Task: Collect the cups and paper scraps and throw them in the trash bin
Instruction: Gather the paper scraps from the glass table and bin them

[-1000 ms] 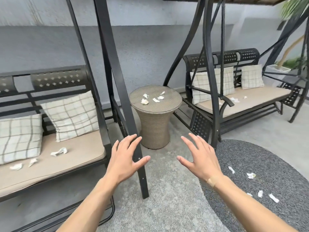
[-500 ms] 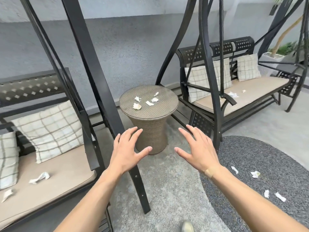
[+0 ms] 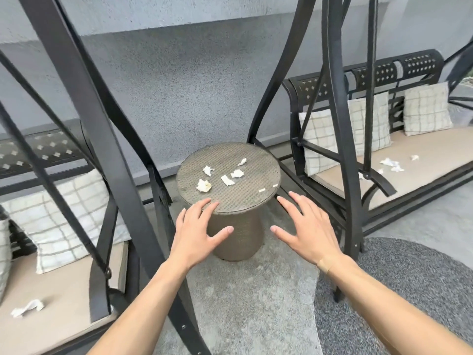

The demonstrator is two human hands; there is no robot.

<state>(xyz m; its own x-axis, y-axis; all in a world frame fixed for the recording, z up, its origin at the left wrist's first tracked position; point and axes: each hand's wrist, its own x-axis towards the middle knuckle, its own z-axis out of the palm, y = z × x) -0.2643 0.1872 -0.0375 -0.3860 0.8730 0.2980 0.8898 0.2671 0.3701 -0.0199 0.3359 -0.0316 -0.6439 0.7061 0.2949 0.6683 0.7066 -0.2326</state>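
a grey textured wall (image 3: 179,80) fills the background. two black metal swing benches stand before it: the left swing bench (image 3: 76,155) with a tan seat cushion and a checked pillow (image 3: 64,216), and the right swing bench (image 3: 371,139) with a tan seat and three checked pillows. a dark speckled round rug (image 3: 409,290) lies on the pale concrete floor at the lower right.

between the two benches stands a round woven side table (image 3: 245,198) with a narrow waist. paper scraps (image 3: 220,175) lie scattered on its top: five white crumpled pieces near the middle and two small bits near the right edge. more paper scraps lie on the right bench seat (image 3: 391,165), and one crumpled scrap (image 3: 27,308) lies on the left bench cushion.

both bare forearms reach forward from the bottom. the left hand (image 3: 197,231) hovers palm down, fingers spread and empty, its fingertips over the near rim of the table. the right hand (image 3: 307,231) is also palm down, fingers splayed and holding nothing, just right of the table's edge.
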